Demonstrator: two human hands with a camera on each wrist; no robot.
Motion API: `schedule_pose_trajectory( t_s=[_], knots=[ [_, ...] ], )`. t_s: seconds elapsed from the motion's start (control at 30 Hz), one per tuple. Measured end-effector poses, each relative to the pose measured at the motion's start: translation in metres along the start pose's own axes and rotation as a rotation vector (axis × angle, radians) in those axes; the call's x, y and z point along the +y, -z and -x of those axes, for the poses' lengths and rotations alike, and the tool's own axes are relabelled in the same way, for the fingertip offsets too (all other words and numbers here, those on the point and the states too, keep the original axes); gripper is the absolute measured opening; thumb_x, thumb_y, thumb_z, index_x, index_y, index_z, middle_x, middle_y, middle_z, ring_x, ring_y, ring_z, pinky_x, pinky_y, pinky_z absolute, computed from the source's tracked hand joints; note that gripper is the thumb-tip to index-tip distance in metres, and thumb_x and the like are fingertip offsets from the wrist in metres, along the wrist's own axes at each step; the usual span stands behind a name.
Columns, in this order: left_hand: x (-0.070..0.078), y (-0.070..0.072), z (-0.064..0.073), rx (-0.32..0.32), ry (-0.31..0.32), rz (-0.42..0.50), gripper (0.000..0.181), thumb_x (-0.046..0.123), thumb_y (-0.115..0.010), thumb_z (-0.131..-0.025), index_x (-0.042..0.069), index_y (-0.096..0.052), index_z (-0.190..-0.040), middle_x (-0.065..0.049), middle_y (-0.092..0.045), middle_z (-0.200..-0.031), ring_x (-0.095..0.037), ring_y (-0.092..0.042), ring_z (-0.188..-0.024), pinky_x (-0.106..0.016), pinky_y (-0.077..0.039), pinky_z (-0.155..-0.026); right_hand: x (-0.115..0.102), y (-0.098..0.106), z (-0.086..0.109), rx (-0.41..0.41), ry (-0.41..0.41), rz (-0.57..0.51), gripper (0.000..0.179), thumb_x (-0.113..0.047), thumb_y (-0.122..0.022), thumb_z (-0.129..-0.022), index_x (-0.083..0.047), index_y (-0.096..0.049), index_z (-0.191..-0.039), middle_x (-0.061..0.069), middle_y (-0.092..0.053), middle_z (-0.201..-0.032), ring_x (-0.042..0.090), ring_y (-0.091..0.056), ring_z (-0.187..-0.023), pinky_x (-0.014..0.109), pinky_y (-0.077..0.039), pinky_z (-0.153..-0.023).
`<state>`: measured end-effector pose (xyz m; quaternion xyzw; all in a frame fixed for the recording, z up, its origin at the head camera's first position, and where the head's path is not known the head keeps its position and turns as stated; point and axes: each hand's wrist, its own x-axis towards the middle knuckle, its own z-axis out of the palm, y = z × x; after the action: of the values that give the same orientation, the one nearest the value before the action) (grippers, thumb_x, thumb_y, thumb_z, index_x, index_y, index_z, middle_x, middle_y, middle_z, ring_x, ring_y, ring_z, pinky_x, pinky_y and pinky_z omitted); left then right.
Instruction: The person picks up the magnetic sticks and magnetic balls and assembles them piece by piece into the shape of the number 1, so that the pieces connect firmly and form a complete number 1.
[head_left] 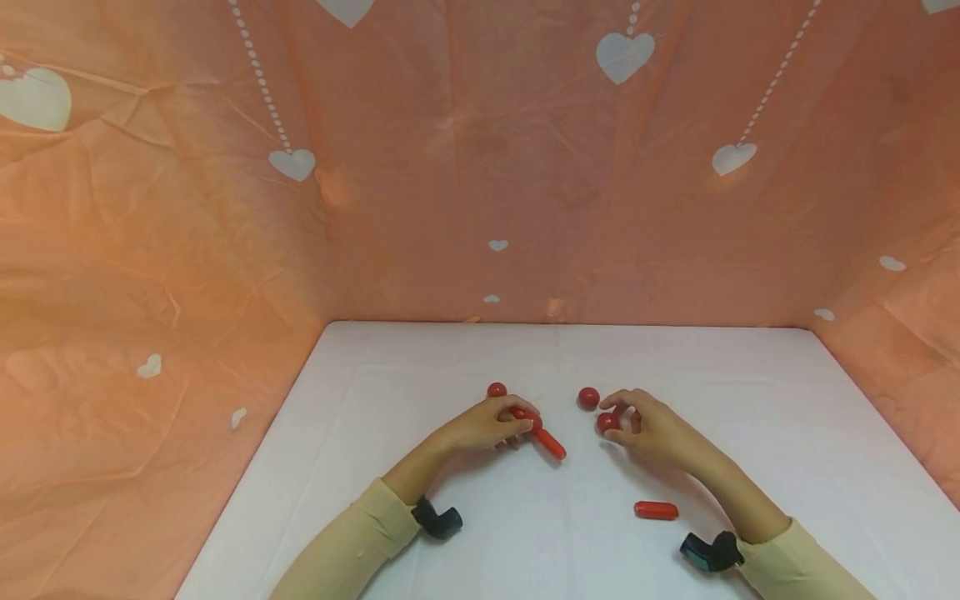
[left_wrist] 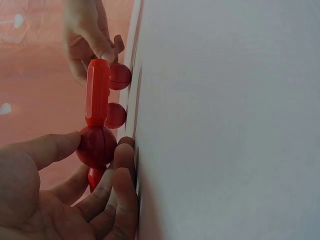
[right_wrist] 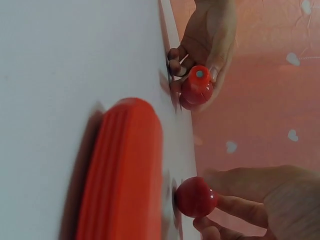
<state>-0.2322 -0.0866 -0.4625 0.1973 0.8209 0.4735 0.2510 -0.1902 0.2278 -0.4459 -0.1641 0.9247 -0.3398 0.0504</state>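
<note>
My left hand (head_left: 491, 425) pinches a red ball (left_wrist: 96, 146) between thumb and fingers, just above the table. One red stick (head_left: 551, 444) extends from that ball toward the lower right; its end shows a pale round spot in the right wrist view. A second red stick (left_wrist: 96, 177) meets the ball's other side, partly hidden by the fingers. Beyond the left hand is another red ball (head_left: 497, 389); whether it joins this stick I cannot tell. My right hand (head_left: 656, 429) holds a red ball (right_wrist: 196, 196) at the table surface, thumb and fingers around it.
Another loose red ball (head_left: 588, 398) sits just beyond the right hand. A ridged red stick (head_left: 656, 510) lies on the white table (head_left: 525, 542), nearer the right wrist. Orange cloth (head_left: 480, 192) with white hearts hangs behind and at both sides.
</note>
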Motion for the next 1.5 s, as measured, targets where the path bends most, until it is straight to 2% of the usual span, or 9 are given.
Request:
schedule_pose_trajectory(
  t_s=[0.3,0.63,0.83,1.1,1.37,1.5],
  knots=[
    [0.001,0.001,0.001,0.01,0.004,0.009,0.026,0.028,-0.068,-0.107,0.018,-0.071,-0.131,-0.001,-0.074,-0.102,-0.017,-0.068,-0.085,-0.028,-0.053,-0.072,0.0,-0.001,0.0,-0.031,-0.046,0.0,0.037,-0.016,-0.085,-0.092,-0.013,-0.07,-0.126,0.002,-0.066,-0.106,0.022,-0.056,-0.094,0.033,-0.054,-0.078],
    [0.001,0.002,0.001,0.02,-0.002,0.026,0.028,0.026,-0.067,-0.108,0.015,-0.071,-0.133,-0.002,-0.074,-0.1,-0.017,-0.068,-0.085,-0.028,-0.052,-0.071,0.004,-0.002,-0.002,-0.06,-0.051,-0.018,0.03,-0.014,-0.083,-0.094,-0.015,-0.071,-0.122,0.0,-0.069,-0.103,0.02,-0.057,-0.088,0.029,-0.052,-0.073],
    [0.0,0.003,0.0,0.038,0.017,0.057,0.027,0.026,-0.068,-0.107,0.017,-0.071,-0.133,-0.002,-0.074,-0.102,-0.018,-0.069,-0.086,-0.029,-0.052,-0.073,0.005,-0.003,-0.003,-0.052,-0.037,-0.012,0.028,-0.014,-0.083,-0.094,-0.016,-0.071,-0.119,-0.001,-0.069,-0.102,0.02,-0.057,-0.089,0.029,-0.052,-0.074],
    [-0.002,0.002,-0.001,0.044,0.011,0.076,0.028,0.024,-0.068,-0.107,0.014,-0.07,-0.133,-0.003,-0.074,-0.103,-0.019,-0.069,-0.086,-0.029,-0.054,-0.073,0.001,-0.002,-0.003,-0.033,-0.022,-0.011,0.027,-0.018,-0.084,-0.094,-0.016,-0.071,-0.118,-0.002,-0.068,-0.098,0.018,-0.056,-0.086,0.027,-0.051,-0.07],
    [-0.001,0.002,-0.001,0.051,0.014,0.081,0.029,0.023,-0.068,-0.107,0.013,-0.069,-0.134,-0.003,-0.074,-0.102,-0.018,-0.069,-0.085,-0.028,-0.055,-0.073,-0.009,-0.004,-0.002,-0.034,-0.086,-0.053,0.032,-0.022,-0.084,-0.094,-0.016,-0.071,-0.122,0.001,-0.07,-0.103,0.02,-0.06,-0.089,0.029,-0.055,-0.072],
    [-0.002,0.001,-0.002,0.051,0.014,0.076,0.03,0.023,-0.068,-0.107,0.013,-0.069,-0.136,-0.003,-0.073,-0.102,-0.018,-0.069,-0.085,-0.028,-0.055,-0.073,-0.012,-0.005,-0.002,-0.026,-0.074,-0.062,0.032,-0.021,-0.085,-0.094,-0.016,-0.07,-0.122,0.0,-0.071,-0.103,0.019,-0.061,-0.087,0.028,-0.056,-0.07]
  ],
)
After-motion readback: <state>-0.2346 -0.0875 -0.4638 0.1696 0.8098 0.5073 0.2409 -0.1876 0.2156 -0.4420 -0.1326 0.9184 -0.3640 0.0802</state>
